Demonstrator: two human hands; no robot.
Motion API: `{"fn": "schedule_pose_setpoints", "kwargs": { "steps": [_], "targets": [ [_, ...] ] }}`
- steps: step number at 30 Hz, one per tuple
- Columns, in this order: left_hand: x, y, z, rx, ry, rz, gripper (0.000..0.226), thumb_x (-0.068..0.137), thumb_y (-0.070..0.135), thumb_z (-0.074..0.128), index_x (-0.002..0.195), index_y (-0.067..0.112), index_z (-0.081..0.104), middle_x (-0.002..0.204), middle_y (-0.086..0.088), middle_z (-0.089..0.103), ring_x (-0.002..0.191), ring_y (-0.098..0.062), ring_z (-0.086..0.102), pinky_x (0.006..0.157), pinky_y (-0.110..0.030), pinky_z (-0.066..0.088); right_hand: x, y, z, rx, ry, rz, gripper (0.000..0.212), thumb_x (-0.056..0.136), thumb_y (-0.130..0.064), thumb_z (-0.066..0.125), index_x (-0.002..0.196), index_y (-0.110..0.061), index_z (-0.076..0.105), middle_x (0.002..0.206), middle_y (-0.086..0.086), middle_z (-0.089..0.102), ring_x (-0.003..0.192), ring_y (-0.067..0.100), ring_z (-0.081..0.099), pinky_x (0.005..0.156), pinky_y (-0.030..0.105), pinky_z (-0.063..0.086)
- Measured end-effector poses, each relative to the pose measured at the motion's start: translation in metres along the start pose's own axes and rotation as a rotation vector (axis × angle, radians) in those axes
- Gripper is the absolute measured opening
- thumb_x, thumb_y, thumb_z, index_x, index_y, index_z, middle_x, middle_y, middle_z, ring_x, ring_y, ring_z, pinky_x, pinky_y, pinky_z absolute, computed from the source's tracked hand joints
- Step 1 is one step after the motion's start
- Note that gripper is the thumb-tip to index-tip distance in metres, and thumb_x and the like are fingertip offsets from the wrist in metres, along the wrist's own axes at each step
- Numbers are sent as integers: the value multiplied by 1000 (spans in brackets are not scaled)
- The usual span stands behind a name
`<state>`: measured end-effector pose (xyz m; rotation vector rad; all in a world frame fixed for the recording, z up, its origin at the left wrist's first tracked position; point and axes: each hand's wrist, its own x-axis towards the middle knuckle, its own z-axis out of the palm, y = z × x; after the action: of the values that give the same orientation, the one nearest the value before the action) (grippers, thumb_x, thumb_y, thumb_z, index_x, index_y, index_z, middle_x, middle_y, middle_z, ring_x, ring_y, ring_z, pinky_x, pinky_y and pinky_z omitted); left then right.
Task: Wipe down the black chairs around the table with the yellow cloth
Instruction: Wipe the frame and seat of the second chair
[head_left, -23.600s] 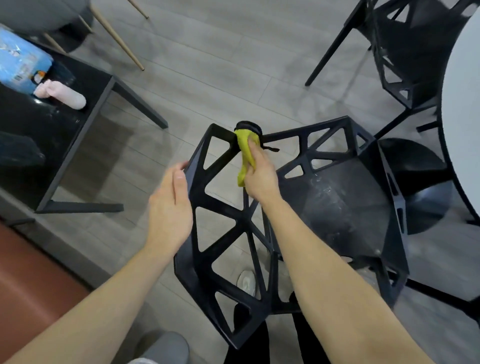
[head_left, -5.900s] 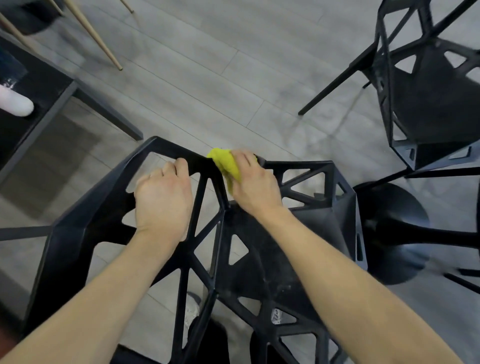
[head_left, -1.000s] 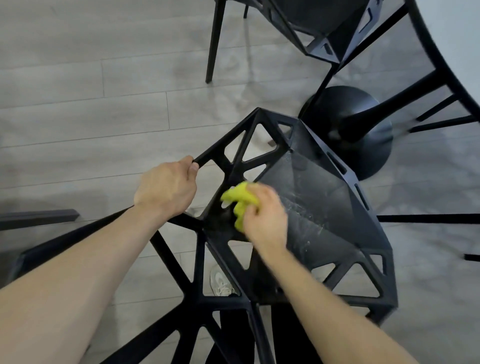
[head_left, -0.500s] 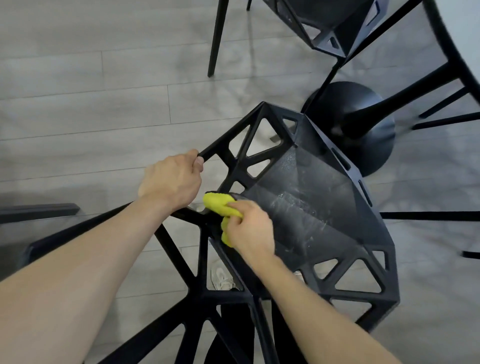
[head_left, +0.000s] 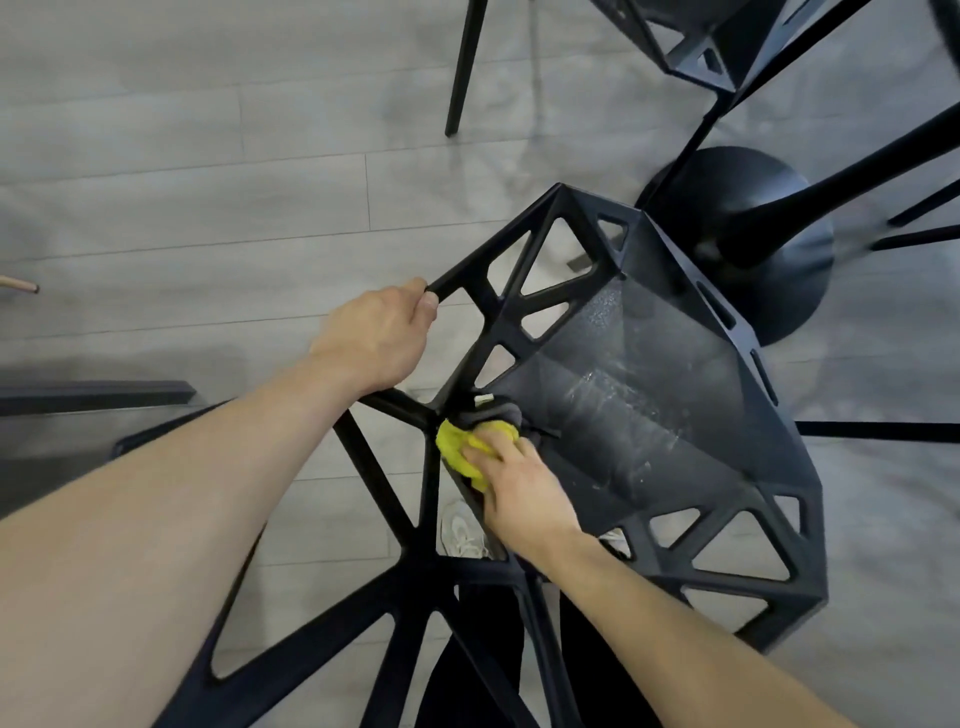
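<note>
A black chair (head_left: 649, 395) with an angular lattice frame stands right below me, its dusty seat streaked with pale marks. My left hand (head_left: 376, 338) grips the upper bar of the chair's side frame. My right hand (head_left: 519, 493) holds the yellow cloth (head_left: 460, 447) bunched up and presses it against the joint where the backrest meets the seat's left rear corner. A grey and black part of the cloth shows just above the yellow.
A second black chair (head_left: 691, 47) stands at the top, one leg reaching the grey plank floor. The table's round black pedestal base (head_left: 753, 234) sits right of the near chair. A dark bar (head_left: 93, 397) lies at left. My shoe (head_left: 460, 530) shows through the frame.
My right hand has slid the cloth down the frame toward the seat's rear corner over the last second. My left hand keeps its grip on the upper bar.
</note>
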<state>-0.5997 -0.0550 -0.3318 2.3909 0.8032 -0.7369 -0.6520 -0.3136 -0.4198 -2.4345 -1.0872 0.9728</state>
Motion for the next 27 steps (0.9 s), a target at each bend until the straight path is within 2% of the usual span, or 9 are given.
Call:
{"fn": "schedule_pose_setpoints", "kwargs": {
  "steps": [2, 5, 8, 11, 14, 18, 22, 25, 27],
  "targets": [
    [-1, -6, -10, -58, -43, -30, 49, 108, 57, 19, 111, 29, 59, 109, -5, 73, 96, -37, 67, 96, -53, 55, 17, 9, -25, 25, 210, 83, 65, 86, -2, 59, 148, -24, 59, 157, 0, 43, 112, 33, 50, 100, 46, 53],
    [-4, -5, -16, -36, -100, -108, 45, 115, 37, 23, 121, 20, 64, 117, -13, 73, 109, -40, 66, 103, -53, 52, 55, 13, -50, 57, 439, 275, 64, 88, 3, 55, 147, -20, 59, 160, 4, 41, 111, 35, 47, 95, 43, 48],
    [-9, 1, -7, -80, -31, -165, 47, 105, 47, 21, 108, 28, 64, 110, -8, 76, 105, -38, 71, 100, -54, 55, 61, -24, -24, 31, 249, 303, 75, 85, -1, 56, 156, -23, 44, 153, 7, 34, 122, 39, 43, 94, 52, 47],
    [-12, 4, -1, -48, 65, -214, 48, 108, 47, 18, 108, 33, 64, 108, -3, 75, 106, -34, 68, 97, -48, 53, 19, -49, 17, -67, 17, 141, 90, 87, -2, 58, 167, -23, 20, 154, 7, 27, 138, 36, 29, 109, 54, 44],
    [-16, 7, 0, 10, 126, -197, 50, 113, 43, 20, 118, 30, 68, 113, -7, 73, 109, -37, 66, 93, -47, 49, 17, -11, 0, -241, -63, -76, 75, 88, -12, 62, 158, -24, 38, 152, 4, 36, 125, 37, 45, 96, 46, 50],
    [-15, 7, 4, 55, 151, -190, 48, 112, 42, 21, 116, 30, 68, 111, -8, 73, 105, -38, 66, 89, -45, 45, 36, -3, -26, -229, 69, 240, 49, 82, -20, 69, 131, -26, 64, 145, 1, 45, 109, 37, 51, 85, 47, 51],
    [-12, 6, 4, 49, 146, -178, 47, 112, 41, 22, 114, 30, 67, 109, -7, 74, 105, -39, 66, 92, -47, 48, 34, -48, -9, -144, -106, 96, 66, 86, -10, 64, 149, -22, 50, 166, -1, 23, 133, 37, 41, 104, 48, 49],
    [-10, 4, 6, 45, 140, -167, 45, 112, 40, 23, 114, 31, 67, 108, -8, 73, 103, -38, 65, 89, -45, 47, 32, 3, -35, -333, -102, -87, 71, 83, -12, 63, 149, -31, 48, 165, -2, 29, 121, 37, 49, 92, 50, 51],
    [-9, 4, 8, 57, 160, -160, 46, 113, 41, 22, 114, 30, 67, 109, -9, 72, 101, -38, 64, 86, -44, 44, 37, 39, -51, -394, 40, 99, 61, 79, -9, 63, 136, -30, 58, 157, -1, 39, 111, 39, 51, 86, 51, 49]
  ]
}}
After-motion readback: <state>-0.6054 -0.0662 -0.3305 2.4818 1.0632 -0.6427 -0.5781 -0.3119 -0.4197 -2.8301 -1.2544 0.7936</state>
